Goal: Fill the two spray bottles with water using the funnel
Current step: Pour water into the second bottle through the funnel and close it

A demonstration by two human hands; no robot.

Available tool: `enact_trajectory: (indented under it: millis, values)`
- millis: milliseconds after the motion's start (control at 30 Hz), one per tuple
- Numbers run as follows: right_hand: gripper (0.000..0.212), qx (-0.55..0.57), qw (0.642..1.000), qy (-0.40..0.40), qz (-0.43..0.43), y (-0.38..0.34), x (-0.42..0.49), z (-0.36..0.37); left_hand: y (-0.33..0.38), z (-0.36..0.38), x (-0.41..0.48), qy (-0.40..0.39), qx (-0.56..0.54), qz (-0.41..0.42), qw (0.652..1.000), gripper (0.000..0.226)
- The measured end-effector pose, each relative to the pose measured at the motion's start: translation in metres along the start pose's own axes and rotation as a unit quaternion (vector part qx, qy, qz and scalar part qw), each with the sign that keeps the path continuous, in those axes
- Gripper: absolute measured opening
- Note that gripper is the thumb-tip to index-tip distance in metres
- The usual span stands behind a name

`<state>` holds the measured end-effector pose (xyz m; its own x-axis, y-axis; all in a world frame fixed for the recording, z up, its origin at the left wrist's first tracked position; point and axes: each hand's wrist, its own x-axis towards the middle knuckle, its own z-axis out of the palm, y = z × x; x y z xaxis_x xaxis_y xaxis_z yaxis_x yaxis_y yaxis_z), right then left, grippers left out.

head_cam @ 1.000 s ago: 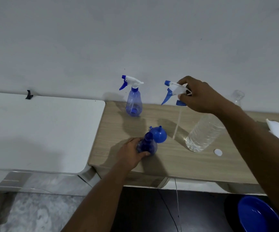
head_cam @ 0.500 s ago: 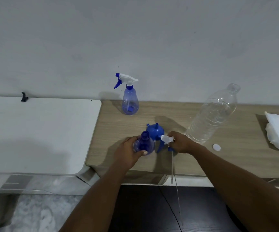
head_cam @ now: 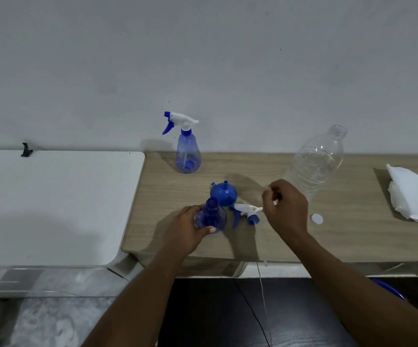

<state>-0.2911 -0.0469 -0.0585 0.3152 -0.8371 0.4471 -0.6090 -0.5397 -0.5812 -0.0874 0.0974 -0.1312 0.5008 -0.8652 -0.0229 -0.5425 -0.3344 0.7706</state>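
Crumpled white cloth (head_cam: 413,194) on wooden table (head_cam: 353,241), white table (head_cam: 52,209) alongside, black clip (head_cam: 26,149) at wall

Plain home room: wooden desk (head_cam: 340,241) against bare white wall (head_cam: 202,58).

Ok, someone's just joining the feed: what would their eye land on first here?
Probably the left hand gripping an uncapped blue spray bottle at the front of the wooden table, its trigger head lying beside it and the blue funnel upside down just behind. Next, the clear water bottle, cap off, on the right, and the second spray bottle, capped, by the wall.
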Motion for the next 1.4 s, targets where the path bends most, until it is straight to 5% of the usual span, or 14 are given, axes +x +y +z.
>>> enact_trajectory:
  millis: [133,333,633,767,867,1000,1167,1267,1400]
  values:
    - [0.030,0.105,0.975,0.158,0.117,0.020,-0.017,-0.017,0.007,0.004,0.000,-0.013,-0.002,0.007,1.000,0.065]
    - [0.078,0.119,0.955,0.186,0.196,0.035,-0.002,-0.020,0.013,0.011,0.001,-0.020,-0.007,0.008,1.000,0.065]
    - [0.085,0.090,0.943,0.175,0.269,0.028,-0.001,-0.010,0.015,0.008,0.001,-0.012,0.001,0.002,1.000,0.064]
    - [0.071,0.094,0.964,0.206,0.143,-0.002,-0.033,0.004,0.012,0.005,0.000,-0.003,0.018,0.002,1.000,0.064]
    - [0.055,0.129,0.989,0.071,0.024,-0.023,-0.033,0.031,0.013,0.000,0.002,0.001,0.040,0.004,0.999,0.062]
    - [0.057,0.064,0.982,-0.180,-0.005,-0.032,0.022,0.071,0.011,0.000,0.001,0.002,0.028,-0.006,1.000,0.064]
    - [0.072,-0.155,0.870,-0.467,-0.039,-0.014,0.087,0.116,0.009,0.002,0.000,0.012,0.042,0.000,0.999,0.060]
    - [0.072,-0.212,0.829,-0.516,-0.051,-0.005,0.097,0.132,0.008,0.001,0.001,0.002,0.041,0.004,0.999,0.057]
    - [0.069,-0.190,0.855,-0.480,-0.045,-0.005,0.100,0.135,0.008,0.003,0.001,0.005,0.020,-0.001,1.000,0.060]
